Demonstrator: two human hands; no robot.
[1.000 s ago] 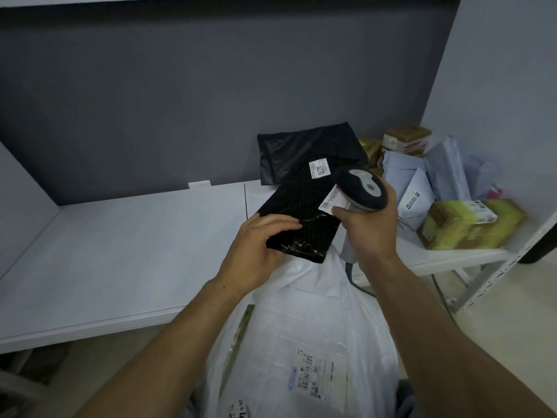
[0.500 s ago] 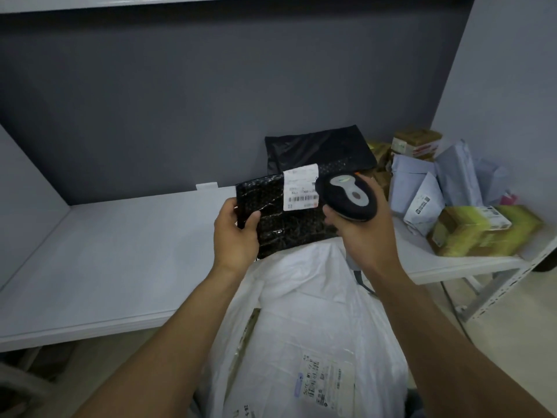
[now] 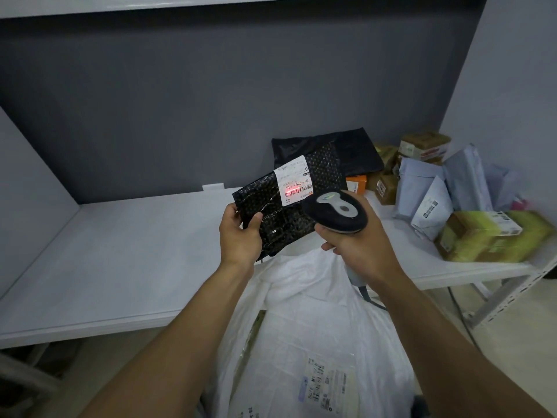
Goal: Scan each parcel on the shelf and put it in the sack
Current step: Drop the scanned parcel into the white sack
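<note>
My left hand (image 3: 239,236) grips the lower left corner of a black bubble-wrap parcel (image 3: 283,215) and holds it tilted above the sack. Its white label (image 3: 294,184) faces me, and a red scan line glows across the barcode. My right hand (image 3: 355,248) grips a dark handheld scanner (image 3: 336,212) just right of the parcel, its head pointing at the label. The white sack (image 3: 316,327) hangs open below my hands, in front of the shelf (image 3: 120,251); a white parcel with a printed label lies inside it.
More parcels crowd the shelf's right end: a black bag (image 3: 358,152) against the back wall, grey mailers (image 3: 434,191), brown boxes (image 3: 425,146), and a yellow-green wrapped box (image 3: 494,236) near the front edge. The scanner's cable drops beside the shelf's metal leg (image 3: 506,297).
My left hand turned the black parcel over and lifted it, so the label now faces me. The scanner came in at its right side, and the red line now lies on the barcode.
</note>
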